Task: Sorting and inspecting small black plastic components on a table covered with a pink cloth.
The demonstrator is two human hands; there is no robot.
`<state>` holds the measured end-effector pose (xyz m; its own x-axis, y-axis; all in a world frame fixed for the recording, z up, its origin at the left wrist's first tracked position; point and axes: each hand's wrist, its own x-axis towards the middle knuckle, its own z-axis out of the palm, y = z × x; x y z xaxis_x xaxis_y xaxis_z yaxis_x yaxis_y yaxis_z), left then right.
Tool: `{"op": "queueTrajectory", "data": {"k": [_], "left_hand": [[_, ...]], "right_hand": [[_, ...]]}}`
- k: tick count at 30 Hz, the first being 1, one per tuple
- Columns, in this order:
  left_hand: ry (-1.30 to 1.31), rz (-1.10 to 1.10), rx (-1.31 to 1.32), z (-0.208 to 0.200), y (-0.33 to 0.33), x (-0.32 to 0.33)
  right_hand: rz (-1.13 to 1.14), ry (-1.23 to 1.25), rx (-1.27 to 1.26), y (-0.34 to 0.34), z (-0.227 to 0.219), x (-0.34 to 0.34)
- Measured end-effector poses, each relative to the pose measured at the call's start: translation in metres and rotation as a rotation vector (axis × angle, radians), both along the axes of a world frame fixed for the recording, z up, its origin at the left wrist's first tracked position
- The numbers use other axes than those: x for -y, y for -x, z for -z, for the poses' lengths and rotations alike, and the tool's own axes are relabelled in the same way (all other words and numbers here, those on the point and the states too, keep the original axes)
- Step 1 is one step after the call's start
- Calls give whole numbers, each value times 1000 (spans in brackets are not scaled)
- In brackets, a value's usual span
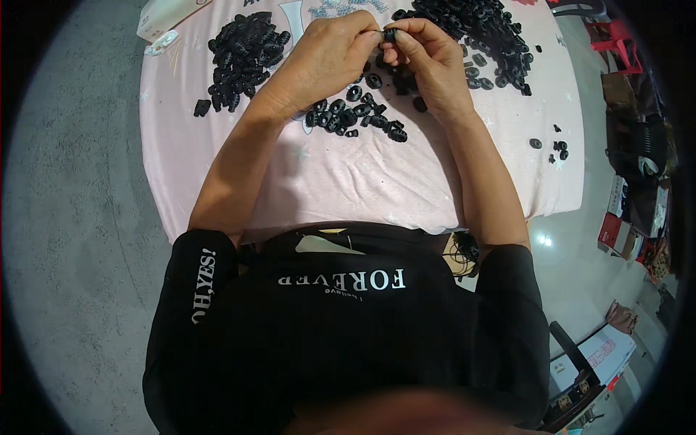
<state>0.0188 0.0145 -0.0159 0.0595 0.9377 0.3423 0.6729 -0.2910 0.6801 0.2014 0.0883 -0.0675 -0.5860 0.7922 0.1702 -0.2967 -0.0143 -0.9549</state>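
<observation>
Over the far middle of the cloth-covered table, my two hands meet at a small black plastic part (pixel 390 35). My right hand (pixel 428 61) pinches it between thumb and fingertips. The fingers of my left hand (pixel 335 54) are closed against the part's left side; exactly what they grip there is hidden. Just below my hands lies a loose group of small black oval parts (pixel 355 112), some with a hole in the middle. A dense pile of black parts (pixel 246 54) sits left of my left hand, and a larger black pile (pixel 482 32) spreads beyond my right hand.
A pale pink cloth (pixel 362 181) covers the table. Small clear pieces (pixel 348 9) lie at its far edge. Several stray black parts (pixel 560 148) rest near the right edge. A white box (pixel 167 16) stands at the far left corner. Beyond the table's right is a red stool (pixel 616 45).
</observation>
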Motion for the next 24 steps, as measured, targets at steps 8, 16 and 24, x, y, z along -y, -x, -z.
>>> {"op": "queueTrajectory", "data": {"k": [8, 16, 24], "left_hand": [[-28, -71, 78, -1, -9, 1], [-119, -119, -12, 4, -14, 0], [136, 11, 303, -13, -9, 6]], "right_hand": [[19, -13, 9, 1, 2, 0], [100, -73, 3, 4, 3, 5], [83, -48, 15, 0, -4, 5]]}}
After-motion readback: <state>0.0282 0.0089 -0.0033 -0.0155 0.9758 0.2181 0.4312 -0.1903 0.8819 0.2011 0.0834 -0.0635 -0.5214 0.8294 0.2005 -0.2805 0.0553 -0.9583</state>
